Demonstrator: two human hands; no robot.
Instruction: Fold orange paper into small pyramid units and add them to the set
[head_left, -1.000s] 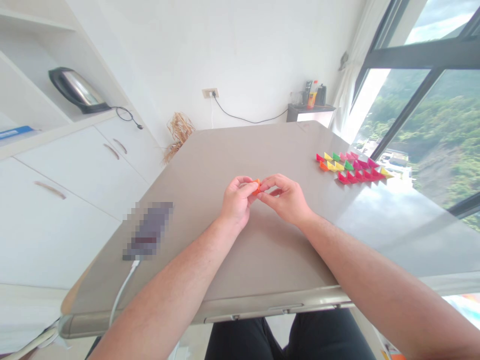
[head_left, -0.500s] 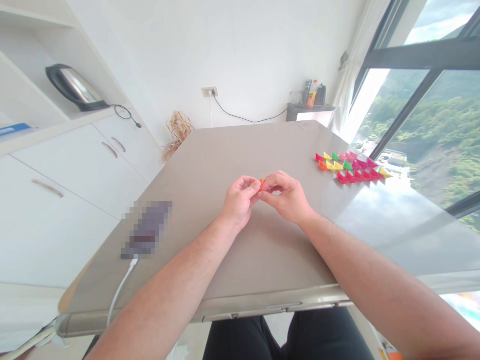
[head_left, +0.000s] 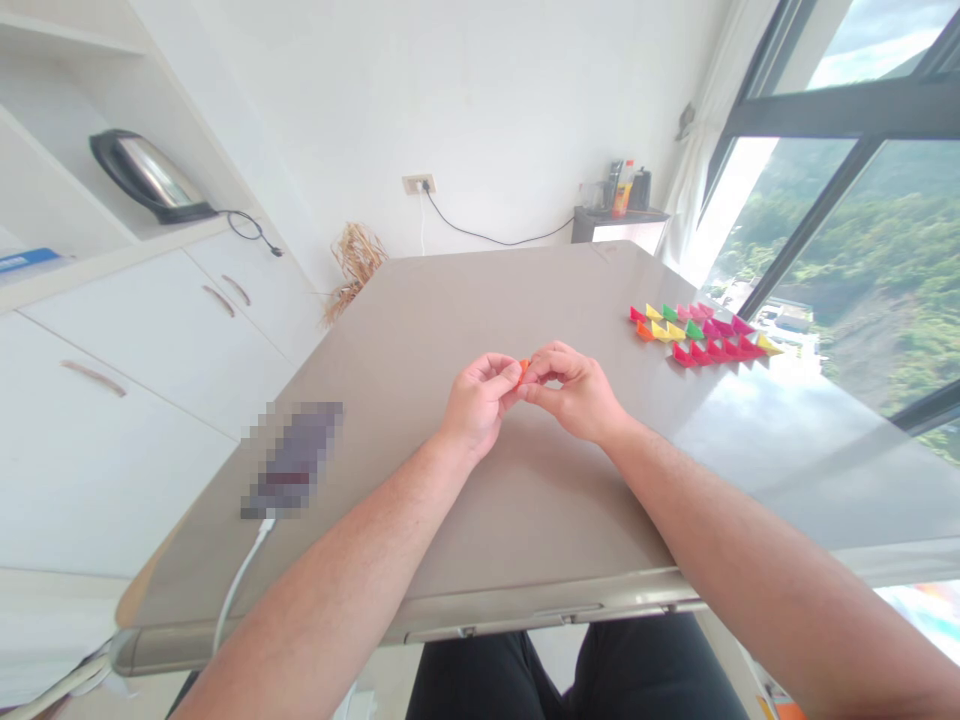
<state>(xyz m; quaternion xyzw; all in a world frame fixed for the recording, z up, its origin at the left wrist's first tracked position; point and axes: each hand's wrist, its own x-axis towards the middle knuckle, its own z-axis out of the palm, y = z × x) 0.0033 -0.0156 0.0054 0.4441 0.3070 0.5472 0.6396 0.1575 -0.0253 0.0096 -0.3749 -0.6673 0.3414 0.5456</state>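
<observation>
A small piece of folded orange paper (head_left: 524,368) is pinched between my two hands above the middle of the table. My left hand (head_left: 482,397) grips it with thumb and forefinger from the left. From the right, my right hand (head_left: 568,388) holds its other side between thumb and fingertips. Most of the paper is hidden by the fingers, so its shape cannot be made out. Off to the right stand rows of small folded paper boats (head_left: 705,335) in red, orange, yellow, green, pink and magenta.
The grey table (head_left: 480,300) spreads around my hands. A blurred-out phone (head_left: 296,460) lies at the left with a white cable (head_left: 244,575) plugged in. A kettle (head_left: 154,175) stands on the left shelf. A window (head_left: 847,230) borders the right side.
Hardly anything differs. Both hands keep their pinch on the orange paper, with only a slight shift of the fingers, and the whole view has moved a little.
</observation>
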